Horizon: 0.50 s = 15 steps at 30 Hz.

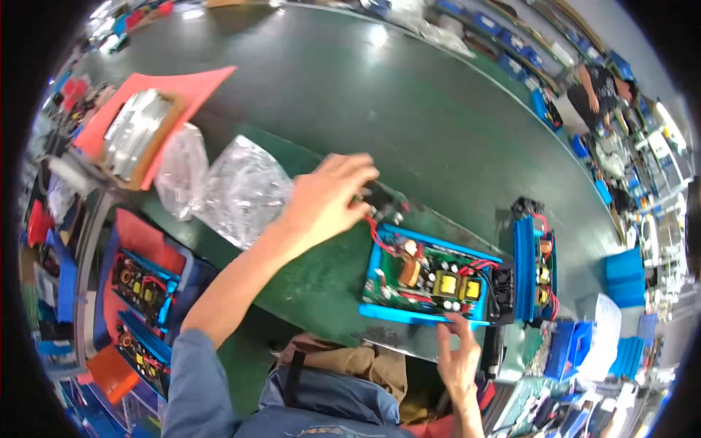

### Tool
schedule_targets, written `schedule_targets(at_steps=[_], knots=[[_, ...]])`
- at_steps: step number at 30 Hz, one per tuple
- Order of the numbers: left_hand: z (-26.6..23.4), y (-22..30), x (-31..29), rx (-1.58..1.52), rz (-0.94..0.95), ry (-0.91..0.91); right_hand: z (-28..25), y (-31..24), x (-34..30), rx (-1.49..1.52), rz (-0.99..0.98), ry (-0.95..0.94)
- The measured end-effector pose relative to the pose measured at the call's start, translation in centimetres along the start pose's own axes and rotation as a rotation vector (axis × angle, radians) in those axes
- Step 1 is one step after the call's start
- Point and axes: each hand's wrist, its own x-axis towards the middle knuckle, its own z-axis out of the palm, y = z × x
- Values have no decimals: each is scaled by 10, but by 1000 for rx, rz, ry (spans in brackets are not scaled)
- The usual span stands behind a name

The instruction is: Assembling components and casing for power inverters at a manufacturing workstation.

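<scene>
Left hand (332, 191), near centre toward 11 o'clock: fingers curled, thumb below, closed on a dark end piece (381, 203) at 2 o'clock of centre. Both blur; exact fingertip contact is hidden. Right hand (458, 354), 5 o'clock: thumb and forefinger parted, tips at the near wall of the blue case; remaining fingers hard to separate.

Left to right. At 8 o'clock, a blue bin (193, 281) holds pink lining and two blue-cased circuit units (146, 290), the lower partly cut off by the bin wall. At 10 o'clock, a silver bundle (135, 131) lies over a pink sheet (208, 84); contents indistinct. Between 9 and 10, two clear plastic bags (248, 186) lie side by side. At 6 o'clock, pale lettering shows on the person's dark blue shirt (255, 423), cropped by the lower edge.

At 4 o'clock, the open blue case (409, 315) lies on the green table (438, 139), holding a circuit board (420, 281) with yellow-wrapped parts. Red leads (378, 237) run from its upper left corner toward the dark end piece. Just right, between 3 and 4, a second blue-cased unit (526, 270) stands on edge. At 2 o'clock, a co-worker (602, 87), small, face indistinct.
</scene>
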Motion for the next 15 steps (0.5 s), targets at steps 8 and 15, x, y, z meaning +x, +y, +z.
schedule_targets(at_steps=[8, 15], knots=[[12, 5, -11, 7, 194, -308, -20, 19, 38, 32, 225, 142], [-32, 109, -89, -48, 228, -96, -43, 50, 67, -190, 29, 163]])
